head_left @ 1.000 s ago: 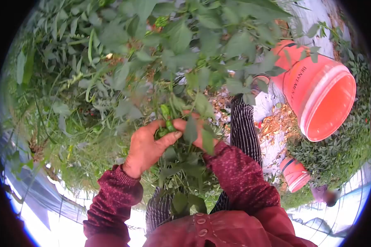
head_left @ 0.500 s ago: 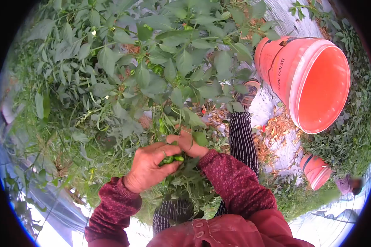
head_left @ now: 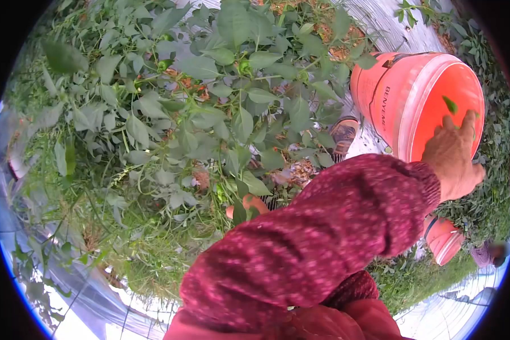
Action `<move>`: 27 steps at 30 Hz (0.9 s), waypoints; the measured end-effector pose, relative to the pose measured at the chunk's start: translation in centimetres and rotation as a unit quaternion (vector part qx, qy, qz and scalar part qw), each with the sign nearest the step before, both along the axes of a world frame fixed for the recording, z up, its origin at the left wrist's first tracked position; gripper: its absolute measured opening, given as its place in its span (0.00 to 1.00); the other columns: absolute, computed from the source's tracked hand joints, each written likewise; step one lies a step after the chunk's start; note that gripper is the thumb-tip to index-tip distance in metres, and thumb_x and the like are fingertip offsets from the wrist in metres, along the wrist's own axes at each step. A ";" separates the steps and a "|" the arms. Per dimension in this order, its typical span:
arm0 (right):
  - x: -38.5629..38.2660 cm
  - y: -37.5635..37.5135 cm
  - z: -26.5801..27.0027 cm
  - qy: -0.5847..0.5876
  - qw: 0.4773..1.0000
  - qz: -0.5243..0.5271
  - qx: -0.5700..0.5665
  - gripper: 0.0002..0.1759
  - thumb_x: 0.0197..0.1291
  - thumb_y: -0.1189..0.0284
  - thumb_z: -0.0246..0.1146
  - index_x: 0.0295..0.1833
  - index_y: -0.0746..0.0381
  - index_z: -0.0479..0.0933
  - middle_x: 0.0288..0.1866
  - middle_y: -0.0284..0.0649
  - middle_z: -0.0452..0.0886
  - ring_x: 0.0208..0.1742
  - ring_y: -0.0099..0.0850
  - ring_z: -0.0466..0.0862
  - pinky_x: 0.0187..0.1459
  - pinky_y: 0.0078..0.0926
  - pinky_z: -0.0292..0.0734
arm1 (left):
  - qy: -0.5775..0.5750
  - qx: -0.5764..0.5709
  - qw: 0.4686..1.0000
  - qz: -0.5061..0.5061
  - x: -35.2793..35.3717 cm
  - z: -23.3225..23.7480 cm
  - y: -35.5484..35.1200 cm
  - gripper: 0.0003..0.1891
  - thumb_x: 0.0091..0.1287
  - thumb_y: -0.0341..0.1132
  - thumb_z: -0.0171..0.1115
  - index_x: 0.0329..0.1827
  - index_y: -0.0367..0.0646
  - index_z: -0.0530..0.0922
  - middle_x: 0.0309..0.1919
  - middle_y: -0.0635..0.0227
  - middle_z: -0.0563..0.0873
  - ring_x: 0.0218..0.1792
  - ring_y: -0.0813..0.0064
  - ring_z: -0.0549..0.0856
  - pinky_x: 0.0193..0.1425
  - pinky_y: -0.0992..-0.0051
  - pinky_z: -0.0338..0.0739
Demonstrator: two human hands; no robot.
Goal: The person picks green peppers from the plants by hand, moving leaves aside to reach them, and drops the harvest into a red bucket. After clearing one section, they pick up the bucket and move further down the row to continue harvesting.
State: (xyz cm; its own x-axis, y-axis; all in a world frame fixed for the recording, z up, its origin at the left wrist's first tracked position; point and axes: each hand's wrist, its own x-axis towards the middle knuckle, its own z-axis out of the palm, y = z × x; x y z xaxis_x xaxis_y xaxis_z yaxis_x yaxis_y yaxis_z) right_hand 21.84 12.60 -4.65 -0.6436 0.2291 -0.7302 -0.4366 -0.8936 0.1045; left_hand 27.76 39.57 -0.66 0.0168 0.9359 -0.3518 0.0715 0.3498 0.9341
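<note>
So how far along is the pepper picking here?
Done: the bucket shows no heap at its mouth, so little can be confirmed. In hand: the left hand is open at that mouth, a green pepper near its fingertips, apparently being dropped in; the right hand is half hidden in leaves. Left to do: green pods hang on the plants, too leaf-covered to count.

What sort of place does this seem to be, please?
Probably a cultivated vegetable plot: there are dense leafy plants bearing green fruit, pale ground sheeting and a large red bucket.
</note>
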 end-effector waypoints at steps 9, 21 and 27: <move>-2.0 -2.1 -2.8 0.005 0.996 0.048 0.077 0.20 0.55 0.67 0.65 0.50 0.63 0.68 0.42 0.40 0.78 0.43 0.28 0.79 0.44 0.28 0.74 | -0.314 -0.115 0.936 0.111 -8.0 -3.3 -5.7 0.15 0.65 0.29 0.57 0.55 0.39 0.70 0.33 0.67 0.80 0.31 0.76 0.81 0.32 0.76 0.77; -2.1 -4.6 -7.6 0.012 0.968 0.160 0.194 0.28 0.55 0.68 0.66 0.59 0.65 0.64 0.46 0.39 0.78 0.44 0.26 0.79 0.46 0.27 0.75 | 0.077 0.055 0.991 -0.092 -15.4 -1.8 -11.9 0.12 0.58 0.25 0.60 0.46 0.39 0.76 0.34 0.57 0.82 0.33 0.61 0.84 0.35 0.69 0.78; -4.0 -2.4 -6.5 0.047 0.996 0.063 -0.051 0.09 0.58 0.69 0.61 0.38 0.64 0.73 0.30 0.33 0.75 0.35 0.25 0.76 0.38 0.31 0.72 | 0.296 -0.289 0.909 -0.049 -29.7 -4.8 -20.1 0.10 0.60 0.26 0.56 0.43 0.35 0.79 0.32 0.68 0.84 0.31 0.77 0.81 0.32 0.78 0.75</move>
